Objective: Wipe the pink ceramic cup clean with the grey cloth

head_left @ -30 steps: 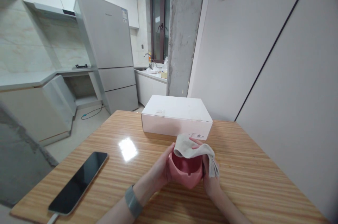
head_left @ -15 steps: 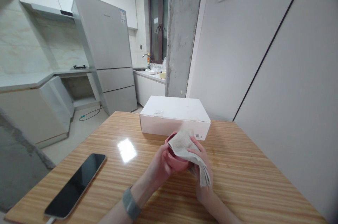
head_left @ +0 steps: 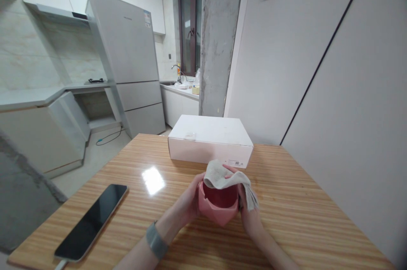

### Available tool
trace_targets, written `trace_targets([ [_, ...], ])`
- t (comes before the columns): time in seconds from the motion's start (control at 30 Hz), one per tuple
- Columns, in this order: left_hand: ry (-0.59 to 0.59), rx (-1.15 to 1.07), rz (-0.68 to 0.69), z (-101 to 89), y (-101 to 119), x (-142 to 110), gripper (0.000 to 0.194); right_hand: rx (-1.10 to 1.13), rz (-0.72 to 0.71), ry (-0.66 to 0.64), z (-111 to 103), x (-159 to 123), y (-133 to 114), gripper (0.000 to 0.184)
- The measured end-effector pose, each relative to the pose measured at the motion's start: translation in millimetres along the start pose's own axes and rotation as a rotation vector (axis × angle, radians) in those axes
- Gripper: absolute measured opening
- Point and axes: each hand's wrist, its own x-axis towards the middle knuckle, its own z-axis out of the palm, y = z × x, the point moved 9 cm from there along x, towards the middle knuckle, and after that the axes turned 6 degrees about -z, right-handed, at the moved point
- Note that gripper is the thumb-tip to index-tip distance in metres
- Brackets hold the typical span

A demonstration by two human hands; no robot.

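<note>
A pink faceted bowl-like pot is held above the wooden table, its hollow inside tilted toward me. My left hand is closed around its left side, with the fingers partly hidden behind it. A light grey cloth lies over the pot's far rim and hangs down on the right. My right hand grips this cloth against the pot's right side; some fingers show on top of the cloth near the far rim. A grey band circles my left wrist.
Just beyond the pot, a white closed box stands on the wooden table. To the left lies a black-screened phone with a white cable plugged in. Behind are a fridge and a sink counter.
The pot has tipped so its opening and faceted front show more. The cloth has shifted from across the opening to the far rim, and my right hand has moved with it.
</note>
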Motion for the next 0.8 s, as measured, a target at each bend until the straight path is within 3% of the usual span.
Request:
trace_targets([
  [0.1, 0.0, -0.051, 0.102, 11.4, 15, -8, 0.044, -0.074, -0.053, 0.058, -5, -4, 2, 0.037],
  [0.27, -0.141, -0.119, 0.318, 37.2, 35, -23, 0.057, -0.056, -0.052, 0.124, -8, -11, 12, 0.034],
  [0.37, -0.115, 0.045, 0.241, 29.5, 24, -19, 0.051, -0.04, -0.024, 0.141, -10, -10, 15, 0.039],
  [0.47, -0.034, 0.217, 0.043, 11.5, 4, -10, 0.046, -0.071, 0.002, 0.169, -20, -8, 19, 0.041],
  [0.57, 0.014, 0.223, -0.108, -0.1, -10, -5, 0.059, -0.101, 0.016, 0.162, -27, -4, 24, 0.042],
  [0.67, 0.013, 0.193, -0.139, -2.9, -13, -3, 0.061, -0.088, 0.02, 0.125, -24, -2, 24, 0.04],
  [0.8, -0.009, 0.133, -0.072, -2.7, -8, -1, 0.054, -0.096, -0.013, 0.09, -16, -2, 18, 0.039],
])
